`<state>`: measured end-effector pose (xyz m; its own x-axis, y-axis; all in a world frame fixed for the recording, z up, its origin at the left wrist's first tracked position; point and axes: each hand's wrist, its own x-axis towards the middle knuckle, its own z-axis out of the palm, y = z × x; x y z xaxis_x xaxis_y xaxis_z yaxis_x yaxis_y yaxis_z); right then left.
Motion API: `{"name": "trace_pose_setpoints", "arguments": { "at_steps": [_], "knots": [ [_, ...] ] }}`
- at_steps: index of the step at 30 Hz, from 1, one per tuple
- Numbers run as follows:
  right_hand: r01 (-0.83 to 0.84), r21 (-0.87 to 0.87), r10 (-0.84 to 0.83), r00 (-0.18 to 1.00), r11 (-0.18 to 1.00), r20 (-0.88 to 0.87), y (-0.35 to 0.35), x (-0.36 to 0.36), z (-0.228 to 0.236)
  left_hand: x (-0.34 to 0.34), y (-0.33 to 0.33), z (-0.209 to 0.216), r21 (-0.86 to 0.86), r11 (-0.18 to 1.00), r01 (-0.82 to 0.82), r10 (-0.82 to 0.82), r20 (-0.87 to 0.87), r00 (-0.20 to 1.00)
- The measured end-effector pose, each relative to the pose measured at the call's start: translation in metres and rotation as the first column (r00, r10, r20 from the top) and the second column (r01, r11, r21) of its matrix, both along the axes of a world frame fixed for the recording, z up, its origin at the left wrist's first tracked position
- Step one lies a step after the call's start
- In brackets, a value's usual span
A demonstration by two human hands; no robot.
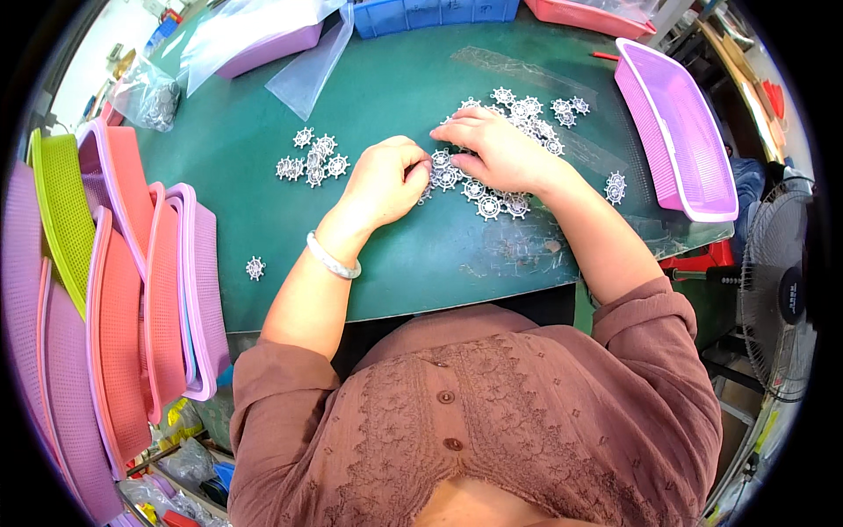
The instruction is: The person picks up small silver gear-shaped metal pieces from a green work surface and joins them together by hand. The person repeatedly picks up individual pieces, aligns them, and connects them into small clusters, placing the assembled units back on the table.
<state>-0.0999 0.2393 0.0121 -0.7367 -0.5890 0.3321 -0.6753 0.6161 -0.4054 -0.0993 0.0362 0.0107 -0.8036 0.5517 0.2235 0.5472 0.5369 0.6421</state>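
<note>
Silver ship's-wheel charms lie in a loose pile [489,207] on the green tabletop [413,263]. My right hand [496,151] rests over this pile, its fingers stretched forward and the thumb apart from them. At the pile's left edge is my left hand [379,183], its fingers curled in and thumb pressed against them. Whatever it may pinch is hidden from view. Left of that hand sits a smaller cluster of the same charms [315,163]. Single charms lie apart, one at the lower left [255,268] and another near my right forearm [616,187].
A purple basket [694,158] stands at the right, beside a fan [777,290]. Stacked coloured baskets [118,342] crowd the left side. Along the far edge are a blue bin [435,16], plastic bags [312,70] and a bagged batch of metal pieces [156,104].
</note>
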Motion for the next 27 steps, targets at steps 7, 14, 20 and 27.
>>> {"name": "trace_pose_setpoints", "arguments": {
  "at_steps": [7, 14, 20, 27],
  "knots": [
    [0.040, -0.125, -0.027, 0.994, 0.991, 0.106, -0.005, 0.002, 0.001, 0.000, -0.005, -0.005, 0.083, 0.991, -0.107, 0.109, -0.019, 0.994],
    [0.059, -0.256, -0.026, 0.991, 0.965, 0.130, -0.006, 0.002, 0.002, -0.001, -0.008, -0.008, 0.036, 0.997, -0.072, 0.072, -0.006, 0.997],
    [0.159, -0.465, 0.007, 0.942, 0.871, 0.336, -0.003, 0.003, -0.001, 0.001, -0.003, -0.008, 0.242, 0.960, -0.140, 0.095, 0.188, 0.978],
    [0.268, -0.625, 0.139, 0.840, 0.734, 0.524, -0.006, 0.008, 0.002, 0.005, -0.002, -0.004, 0.557, 0.773, -0.303, -0.090, 0.569, 0.817]
  ]
}}
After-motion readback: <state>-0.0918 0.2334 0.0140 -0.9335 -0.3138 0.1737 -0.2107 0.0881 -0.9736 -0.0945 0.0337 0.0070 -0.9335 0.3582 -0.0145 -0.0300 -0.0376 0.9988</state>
